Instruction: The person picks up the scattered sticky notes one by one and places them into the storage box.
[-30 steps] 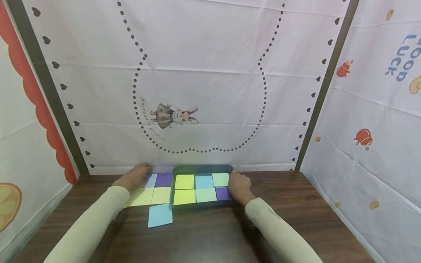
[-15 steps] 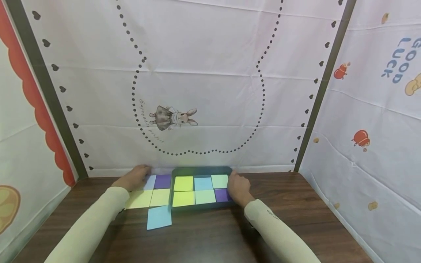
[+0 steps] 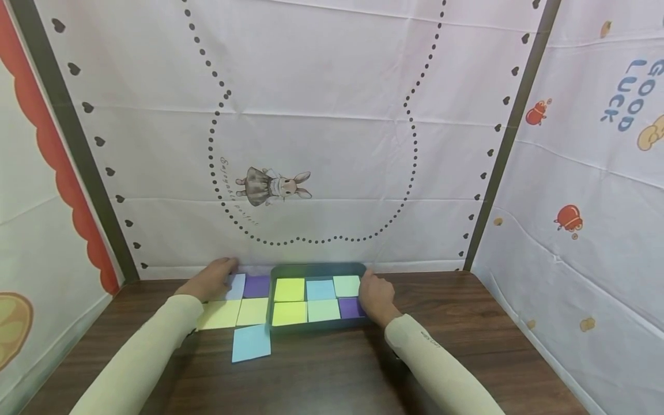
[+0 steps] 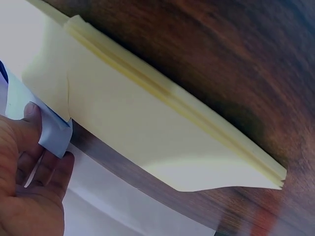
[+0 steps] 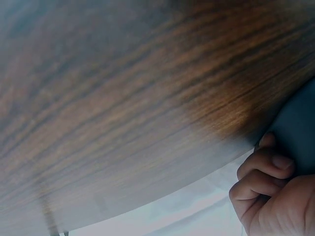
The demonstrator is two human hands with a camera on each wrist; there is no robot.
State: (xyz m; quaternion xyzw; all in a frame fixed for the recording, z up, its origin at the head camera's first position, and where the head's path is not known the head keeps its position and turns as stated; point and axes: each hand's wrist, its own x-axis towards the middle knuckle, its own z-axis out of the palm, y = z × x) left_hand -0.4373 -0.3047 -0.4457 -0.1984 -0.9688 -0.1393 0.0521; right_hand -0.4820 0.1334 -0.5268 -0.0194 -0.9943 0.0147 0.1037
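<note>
At the back left of the table, my left hand (image 3: pixel 211 281) pinches the edge of a pale blue sticky note pad (image 4: pixel 57 132), thumb on top and fingers under it. Beside that pad lies a purple pad (image 3: pixel 257 286); two pale yellow pads (image 3: pixel 252 312) lie in front of them. My right hand (image 3: pixel 377 297) grips the right end of a dark, shallow tray (image 3: pixel 319 269), fingers curled against its wall in the right wrist view. Inside the tray, yellow, blue, mint and purple sticky note pads sit in two rows.
A light blue sticky note pad (image 3: pixel 251 343) lies askew in front of the yellow ones, by the tray's left corner. Behind the brown wood table (image 3: pixel 321 374) hangs a white printed cloth (image 3: pixel 332 144), with more cloth on both sides.
The head view has shifted slightly. Both hands, the tray and the sticky note pads stay in the same places.
</note>
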